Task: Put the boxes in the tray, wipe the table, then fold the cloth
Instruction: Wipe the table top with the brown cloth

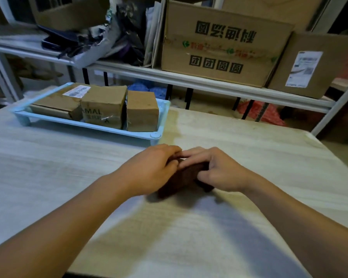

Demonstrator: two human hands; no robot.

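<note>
A dark brown cloth (186, 178) lies bunched into a small thick bundle on the pale wooden table (249, 167), mostly hidden under both hands. My left hand (155, 167) presses on its left side with fingers curled over the top. My right hand (215, 169) grips its right end, fingers bent around the edge. The light blue tray (159, 129) stands at the far left of the table and holds three cardboard boxes: a flat one with a white label (56, 101), a middle one with printed letters (102, 109), and a plain cube (142, 111).
Behind the table runs a metal shelf (189, 79) carrying a large printed carton (225, 49), a second labelled carton (313, 65) and a heap of dark bags (100, 37). The table's right edge slants away near a red bag (265, 113) on the floor.
</note>
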